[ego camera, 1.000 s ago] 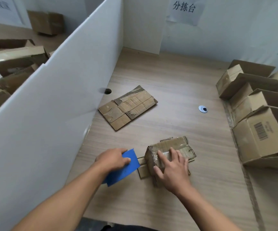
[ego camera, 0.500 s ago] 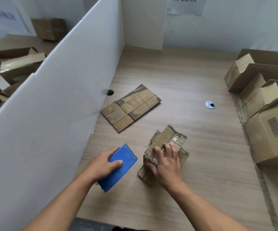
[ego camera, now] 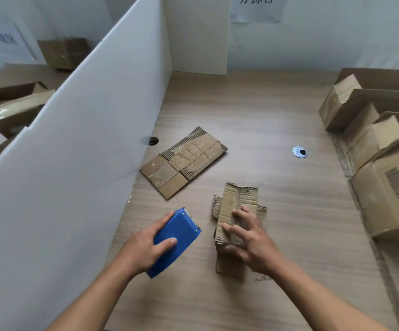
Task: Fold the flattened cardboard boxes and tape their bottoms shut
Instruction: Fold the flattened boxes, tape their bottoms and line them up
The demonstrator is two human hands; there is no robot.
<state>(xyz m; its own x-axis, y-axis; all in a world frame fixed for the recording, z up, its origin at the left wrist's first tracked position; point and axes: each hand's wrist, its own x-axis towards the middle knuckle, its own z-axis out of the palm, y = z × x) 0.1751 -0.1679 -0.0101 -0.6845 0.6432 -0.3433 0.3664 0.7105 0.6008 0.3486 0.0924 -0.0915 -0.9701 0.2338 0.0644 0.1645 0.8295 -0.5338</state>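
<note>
Just right of the blue tape dispenser (ego camera: 175,240), gripped in the left hand (ego camera: 143,247), the small box (ego camera: 238,206) is clasped on the bench (ego camera: 301,211) by the right hand (ego camera: 251,242), fingers spread and curled; light, worn and easily crushed, it is probably best held by its folded edges.

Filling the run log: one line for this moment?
left hand: grips tape dispenser | right hand: holds small box | flat cardboard: lying beyond

Head view; looks down, forward over the table (ego camera: 265,111); near.
</note>
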